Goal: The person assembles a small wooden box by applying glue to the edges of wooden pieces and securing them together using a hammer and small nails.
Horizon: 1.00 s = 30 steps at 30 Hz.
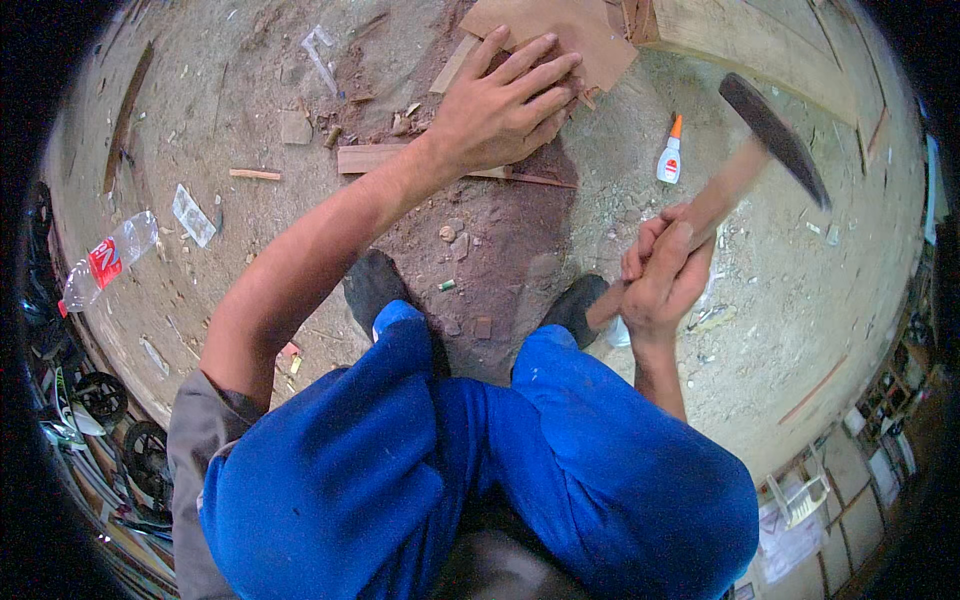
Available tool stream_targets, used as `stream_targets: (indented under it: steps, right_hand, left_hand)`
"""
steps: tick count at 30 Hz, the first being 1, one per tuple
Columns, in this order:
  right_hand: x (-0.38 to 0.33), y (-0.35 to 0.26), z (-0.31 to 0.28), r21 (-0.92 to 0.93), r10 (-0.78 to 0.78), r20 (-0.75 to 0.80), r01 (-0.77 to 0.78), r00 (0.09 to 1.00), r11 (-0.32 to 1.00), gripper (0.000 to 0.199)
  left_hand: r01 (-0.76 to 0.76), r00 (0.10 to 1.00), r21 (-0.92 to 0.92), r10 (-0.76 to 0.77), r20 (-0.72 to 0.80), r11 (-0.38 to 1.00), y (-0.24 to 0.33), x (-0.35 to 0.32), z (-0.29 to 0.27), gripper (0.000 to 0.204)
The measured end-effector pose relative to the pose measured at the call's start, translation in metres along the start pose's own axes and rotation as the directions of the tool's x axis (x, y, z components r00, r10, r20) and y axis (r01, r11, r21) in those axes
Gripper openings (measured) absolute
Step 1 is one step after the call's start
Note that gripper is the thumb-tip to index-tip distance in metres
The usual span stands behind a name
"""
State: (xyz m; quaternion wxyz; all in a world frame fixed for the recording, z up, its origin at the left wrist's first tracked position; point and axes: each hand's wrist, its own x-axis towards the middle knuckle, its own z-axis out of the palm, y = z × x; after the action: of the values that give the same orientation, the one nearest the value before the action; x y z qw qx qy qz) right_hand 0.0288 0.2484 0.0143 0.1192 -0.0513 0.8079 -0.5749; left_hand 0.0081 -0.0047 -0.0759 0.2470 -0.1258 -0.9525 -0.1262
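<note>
My left hand [508,105] lies with its fingers spread over the edge of a thin brown board [575,35] at the top of the view. A hammer [772,138] with a dark head and a wooden handle is raised on the right. My right hand [668,272] is wrapped round its handle, and the handle's end sticks out below the fist. The hammer's head is apart from the board, to its right. A pale wood strip [455,62] shows beside the board, next to my left fingers. What lies under my left palm is hidden.
A small white glue bottle [670,155] with an orange tip lies between board and hammer. A wooden beam [755,60] runs along the upper right. Another wood piece [372,158] lies under my left forearm. A plastic bottle [110,260] rests far left on the dirt floor [270,230].
</note>
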Motion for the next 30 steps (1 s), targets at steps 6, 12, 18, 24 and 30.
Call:
stream_targets:
  steps: [6, 12, 18, 24, 30]
  right_hand:
    - [-0.004, 0.041, 0.009, -0.51, 0.333, 0.234, -0.176, 0.914, 0.842, 0.034]
    - [-0.014, 0.021, 0.004, -0.213, 0.099, 0.004, -0.096, 0.995, 0.972, 0.038]
    - [-0.008, 0.027, 0.02, -0.532, 0.293, 0.182, -0.157, 0.939, 0.832, 0.036]
    - [-0.005, 0.008, 0.016, -0.281, 0.042, 0.026, -0.033, 0.999, 0.959, 0.036]
    - [-0.005, 0.036, 0.02, -0.55, 0.189, 0.176, -0.062, 0.966, 0.833, 0.034]
  left_hand:
    - [-0.005, 1.0, -0.007, 0.005, -0.004, 1.0, 0.001, 0.001, 0.002, 0.033]
    - [0.005, 1.0, -0.051, -0.003, 0.031, 0.999, 0.005, 0.005, 0.002, 0.039]
    - [0.017, 1.0, -0.049, -0.016, 0.025, 0.999, 0.0, 0.0, -0.001, 0.036]
    - [0.002, 0.998, -0.063, 0.001, 0.062, 0.998, 0.003, 0.006, -0.004, 0.035]
    - [-0.005, 0.999, -0.026, 0.006, 0.039, 1.0, -0.001, 0.004, -0.003, 0.038]
